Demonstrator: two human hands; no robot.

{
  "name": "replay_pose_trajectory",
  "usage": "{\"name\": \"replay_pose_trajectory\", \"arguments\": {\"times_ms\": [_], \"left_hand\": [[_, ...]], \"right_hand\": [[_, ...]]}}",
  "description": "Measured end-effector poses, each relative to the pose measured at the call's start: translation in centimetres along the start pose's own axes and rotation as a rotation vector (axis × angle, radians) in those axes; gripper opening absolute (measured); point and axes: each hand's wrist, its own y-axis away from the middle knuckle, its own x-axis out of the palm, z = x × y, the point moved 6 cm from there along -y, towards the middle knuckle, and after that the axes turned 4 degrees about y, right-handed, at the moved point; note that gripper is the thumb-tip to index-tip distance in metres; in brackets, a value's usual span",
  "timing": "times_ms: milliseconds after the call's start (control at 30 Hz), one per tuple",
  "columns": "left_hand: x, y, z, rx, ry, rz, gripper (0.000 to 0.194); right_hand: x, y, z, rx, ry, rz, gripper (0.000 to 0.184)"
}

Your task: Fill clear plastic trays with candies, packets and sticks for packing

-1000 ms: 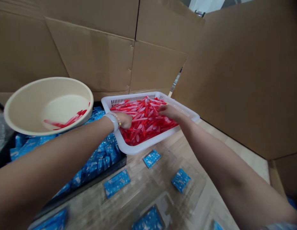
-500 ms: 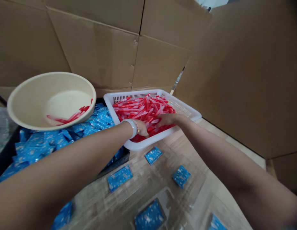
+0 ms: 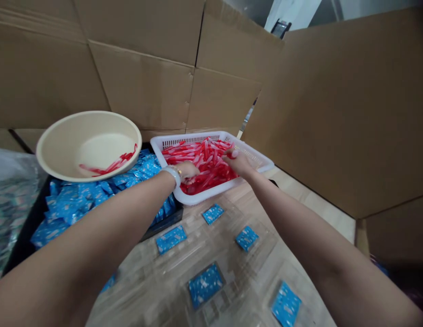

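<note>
A white plastic basket (image 3: 197, 197) holds a heap of slim red and pink pen-like sticks (image 3: 207, 156) with pale, see-through ends. My left hand (image 3: 188, 170), with a pale bangle at the wrist, is over the near left part of the heap; its fingers curl downward, and what they grip is hidden. At the heap's right side, my right hand (image 3: 241, 163) has its fingers bent around a red stick whose pale end shows by the thumb. Small blue printed packets (image 3: 206, 285) lie in clear plastic trays (image 3: 228, 297) on the table below the basket.
A cream basin (image 3: 61, 168) with a few red sticks rests on a dark crate (image 3: 165, 225) full of blue packets. Clear plastic wrapping (image 3: 13, 204) is at far left. Cardboard walls (image 3: 146, 86) stand behind and on the right (image 3: 327, 113).
My right hand has lifted and shifted toward the back of the heap. My left hand has moved left and slightly up. The camera view has shifted too.
</note>
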Motion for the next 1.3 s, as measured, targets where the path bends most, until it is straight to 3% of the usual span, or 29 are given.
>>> {"name": "replay_pose_trajectory", "arguments": {"times_ms": [100, 233, 367, 400, 467, 567, 667, 767, 933, 1100, 1300], "left_hand": [[-1.5, 0.9, -0.1, -0.012, 0.044, -0.118, 0.025], [-3.7, 3.2, -0.4, 0.025, 0.039, -0.350, 0.030], [-5.2, 9.4, 0.5, 0.148, 0.153, -0.632, 0.033], [-4.7, 11.4, 1.0, 0.195, 0.203, -0.646, 0.033], [-2.4, 15.2, 2.4, 0.268, 0.285, -0.566, 0.032], [3.3, 18.8, 5.4, 0.189, 0.278, -0.394, 0.026], [8.0, 19.9, 7.0, 0.163, 0.157, -0.382, 0.027], [10.6, 19.4, 7.3, 0.076, 0.003, -0.384, 0.029], [11.3, 19.9, 6.3, 0.046, -0.095, -0.388, 0.032], [12.1, 20.9, 5.3, 0.220, -0.068, -0.375, 0.040], [12.4, 20.4, 5.3, 0.177, -0.030, -0.432, 0.038]], "right_hand": [[-1.2, 0.4, -0.9, 0.053, -0.199, -0.159, 0.039], [-1.8, 1.3, -0.7, 0.067, -0.182, -0.214, 0.045], [-2.5, 1.5, -1.1, 0.140, -0.270, -0.307, 0.049], [-2.9, 1.5, -1.3, 0.174, -0.323, -0.344, 0.044], [-3.9, 1.8, -1.3, 0.203, -0.460, -0.418, 0.037], [-5.8, 3.7, -0.4, 0.118, -0.688, -0.455, 0.034], [-7.4, 7.5, 0.7, 0.002, -0.852, -0.335, 0.033], [-8.1, 11.9, 0.3, -0.070, -0.923, -0.092, 0.031], [-7.1, 16.2, -4.4, 0.061, -0.789, 0.294, 0.033], [-3.9, 16.1, -6.5, 0.098, -0.645, 0.407, 0.027], [2.1, 14.5, -5.8, 0.160, -0.533, 0.544, 0.028]]}}
